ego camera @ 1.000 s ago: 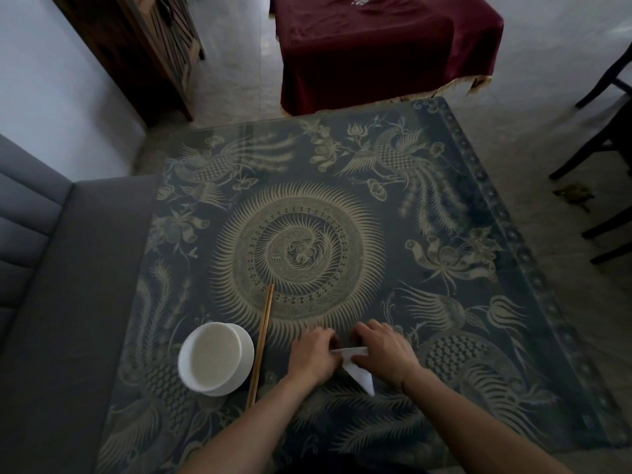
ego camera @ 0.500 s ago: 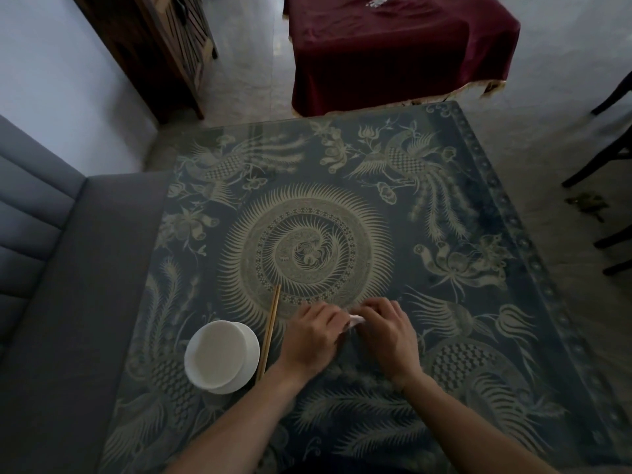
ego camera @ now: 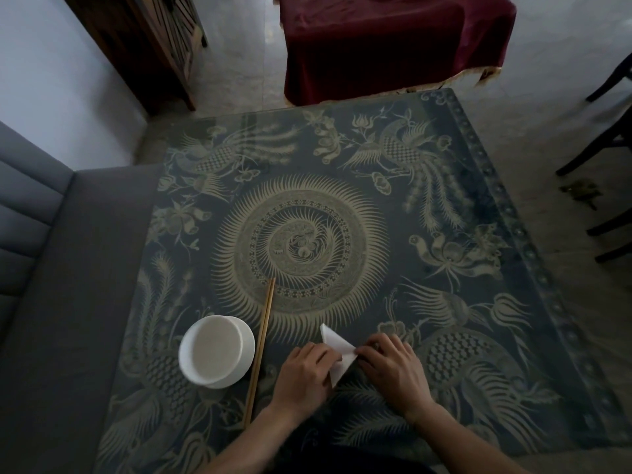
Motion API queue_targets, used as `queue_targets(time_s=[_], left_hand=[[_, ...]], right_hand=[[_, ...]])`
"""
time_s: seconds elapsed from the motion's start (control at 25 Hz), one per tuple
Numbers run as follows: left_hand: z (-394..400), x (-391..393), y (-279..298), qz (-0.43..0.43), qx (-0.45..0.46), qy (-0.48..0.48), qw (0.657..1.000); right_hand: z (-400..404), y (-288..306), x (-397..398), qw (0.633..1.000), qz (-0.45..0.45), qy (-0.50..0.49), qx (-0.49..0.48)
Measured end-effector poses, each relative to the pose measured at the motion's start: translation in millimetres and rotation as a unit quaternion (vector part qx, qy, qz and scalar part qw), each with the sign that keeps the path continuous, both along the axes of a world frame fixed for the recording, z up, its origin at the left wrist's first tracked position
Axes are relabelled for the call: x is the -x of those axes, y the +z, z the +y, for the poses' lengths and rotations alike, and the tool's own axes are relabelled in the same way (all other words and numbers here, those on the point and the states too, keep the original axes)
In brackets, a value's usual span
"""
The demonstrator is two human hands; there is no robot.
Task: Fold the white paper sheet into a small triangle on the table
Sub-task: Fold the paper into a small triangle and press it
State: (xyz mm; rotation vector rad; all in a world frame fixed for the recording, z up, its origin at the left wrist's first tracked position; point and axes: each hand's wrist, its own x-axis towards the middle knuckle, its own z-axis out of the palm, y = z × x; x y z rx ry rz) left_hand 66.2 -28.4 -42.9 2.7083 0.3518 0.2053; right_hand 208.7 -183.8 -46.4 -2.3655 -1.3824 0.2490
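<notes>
The white paper (ego camera: 337, 350) lies folded into a narrow pointed shape on the patterned table (ego camera: 342, 206), near the front edge. One tip points away from me, the other toward me. My left hand (ego camera: 302, 374) presses on its left edge with curled fingers. My right hand (ego camera: 393, 367) pinches its right corner with the fingertips. Both hands cover part of the paper.
A white bowl (ego camera: 216, 350) stands left of my hands, with a pair of wooden chopsticks (ego camera: 260, 350) lying beside it. A grey sofa (ego camera: 51, 268) borders the table's left side. A maroon-draped table (ego camera: 390, 42) and dark chair legs (ego camera: 602, 145) stand beyond.
The hands were close together over the paper, hiding most of it; now they have drawn apart and the folded paper shows between them, turned with one tip pointing away.
</notes>
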Motion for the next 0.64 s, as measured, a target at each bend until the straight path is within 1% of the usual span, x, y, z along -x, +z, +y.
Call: queue_targets(time_s=[0.28,0.48,0.64], left_hand=[[7,-1,-1,0.074,0.073,0.090,0.991],[10,-7,-1,0.079,0.126,0.133,0.980],[14,-11,0,0.083,0.169,0.179,0.966]], right_hand=[[8,3,-1,1.000,0.009,-0.009,-0.007],[12,1,1,0.999,0.033,-0.036,-0.011],[19,1,1,0.997,0.049,-0.058,0.012]])
